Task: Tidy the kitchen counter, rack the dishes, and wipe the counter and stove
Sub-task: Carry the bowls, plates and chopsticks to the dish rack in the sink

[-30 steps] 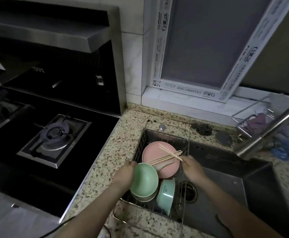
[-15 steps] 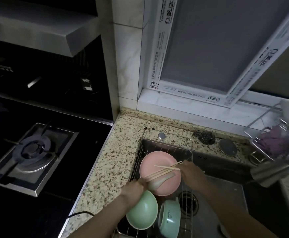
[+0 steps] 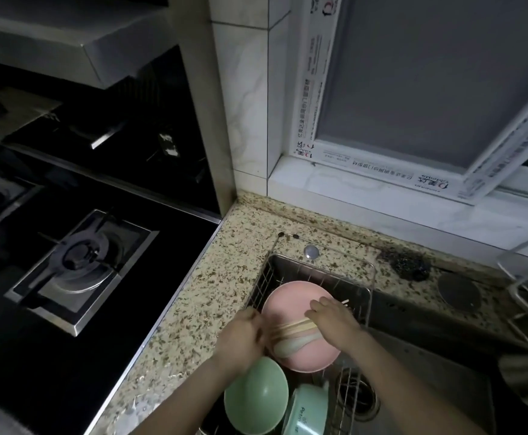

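Note:
A wire dish rack (image 3: pixel 319 271) sits in the left part of the steel sink (image 3: pixel 428 372). In it a pink plate (image 3: pixel 287 296) lies flat, with a pale spoon (image 3: pixel 287 345) on it. A bundle of wooden chopsticks (image 3: pixel 294 328) lies across the plate. My right hand (image 3: pixel 334 318) grips their right part and my left hand (image 3: pixel 243 337) is closed on their left ends. In front of the plate a green bowl (image 3: pixel 256 400) leans on its side, next to a teal mug (image 3: pixel 306 412).
Speckled granite counter (image 3: pixel 225 277) runs between the sink and the black gas stove (image 3: pixel 80 259). A dark steel scrubber (image 3: pixel 407 265) and a round metal cover (image 3: pixel 458 291) lie behind the sink. A wire holder (image 3: pixel 526 309) stands at the right edge. The sink drain (image 3: pixel 356 397) is beside the rack.
My left hand has let go of the green bowl, which now rests in the rack, and has moved up to the chopsticks' left ends. The camera has tilted toward the sink.

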A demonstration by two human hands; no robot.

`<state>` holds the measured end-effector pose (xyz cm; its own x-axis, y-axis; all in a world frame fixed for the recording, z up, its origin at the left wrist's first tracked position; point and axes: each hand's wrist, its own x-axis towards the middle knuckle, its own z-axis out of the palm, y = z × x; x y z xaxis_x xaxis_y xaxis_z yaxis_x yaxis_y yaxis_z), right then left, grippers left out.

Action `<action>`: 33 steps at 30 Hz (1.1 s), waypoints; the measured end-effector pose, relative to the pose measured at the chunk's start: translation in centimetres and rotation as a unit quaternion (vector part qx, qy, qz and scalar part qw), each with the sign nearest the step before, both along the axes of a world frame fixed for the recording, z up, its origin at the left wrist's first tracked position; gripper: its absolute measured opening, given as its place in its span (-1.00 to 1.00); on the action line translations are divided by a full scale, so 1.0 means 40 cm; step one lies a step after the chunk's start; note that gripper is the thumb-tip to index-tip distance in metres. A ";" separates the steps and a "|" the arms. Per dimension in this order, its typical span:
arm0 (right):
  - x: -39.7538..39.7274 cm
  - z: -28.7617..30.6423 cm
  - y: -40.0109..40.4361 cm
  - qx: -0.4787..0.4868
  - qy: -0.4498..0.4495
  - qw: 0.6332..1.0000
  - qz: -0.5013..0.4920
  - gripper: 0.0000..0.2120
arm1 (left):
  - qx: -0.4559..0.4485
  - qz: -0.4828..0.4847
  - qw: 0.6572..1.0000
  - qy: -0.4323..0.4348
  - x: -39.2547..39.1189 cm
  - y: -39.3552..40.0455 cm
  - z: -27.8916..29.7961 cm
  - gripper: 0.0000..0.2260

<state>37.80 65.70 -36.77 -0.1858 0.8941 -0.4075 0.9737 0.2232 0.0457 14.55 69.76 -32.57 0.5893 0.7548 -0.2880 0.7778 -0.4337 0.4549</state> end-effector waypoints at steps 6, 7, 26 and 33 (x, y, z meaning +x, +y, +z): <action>-0.016 -0.002 -0.010 0.008 0.050 0.998 -0.046 -0.63 | -0.006 0.081 0.995 -0.055 -0.005 -0.021 0.014 -0.72; -0.023 0.007 -0.011 0.014 0.076 0.995 -0.067 -0.63 | -0.011 0.105 0.991 -0.077 -0.006 -0.021 0.020 -0.73; -0.535 0.416 0.210 0.151 0.374 0.893 -0.201 -0.65 | -0.178 0.541 0.675 -0.468 -0.527 0.117 0.258 -0.80; -0.977 0.504 0.302 0.144 0.398 0.881 -0.210 -0.66 | -0.117 0.558 0.628 -0.530 -1.041 0.158 0.361 -0.70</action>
